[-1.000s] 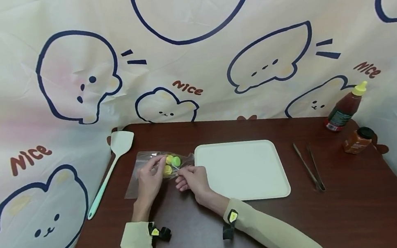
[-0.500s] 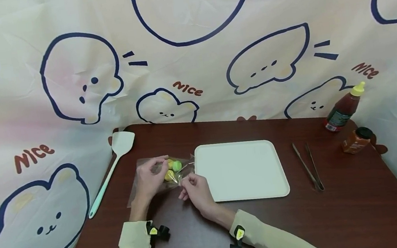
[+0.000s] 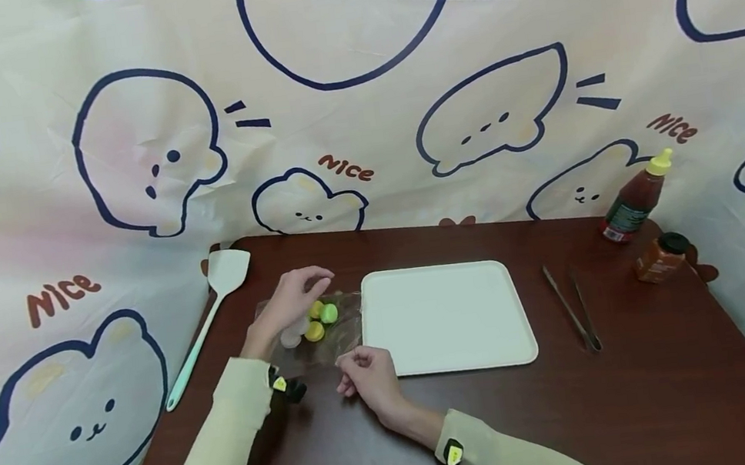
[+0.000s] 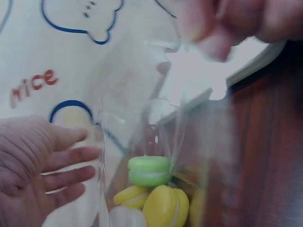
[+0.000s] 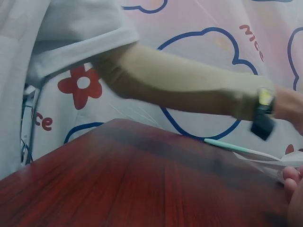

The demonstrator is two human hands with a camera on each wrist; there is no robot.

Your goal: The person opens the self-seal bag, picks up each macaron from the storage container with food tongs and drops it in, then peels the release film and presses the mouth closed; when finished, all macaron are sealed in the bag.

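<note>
A clear plastic bag [image 3: 346, 321] lies on the dark table left of the tray. In the left wrist view it holds a green macaron [image 4: 149, 171], several yellow macarons [image 4: 165, 206] and a white macaron [image 4: 127, 216]. My left hand [image 3: 288, 299] hovers over the bag's far left side, fingers loosely bent and holding nothing. With curled fingers, my right hand [image 3: 371, 380] pinches the bag's near edge beside the tray's left corner. That pinch is blurred in the left wrist view, and the right wrist view shows only a few fingertips.
A white rectangular tray [image 3: 447, 318] sits to the right of the bag. Metal tongs [image 3: 573, 310], a sauce bottle [image 3: 634, 204] and a spice jar [image 3: 660, 259] stand or lie farther right. Along the table's left edge rests a pale green spatula [image 3: 202, 332].
My left hand has let go of the bag and moved up and away, its fingers loosened. The right hand has drawn slightly toward me, and white macarons now show in the bag.
</note>
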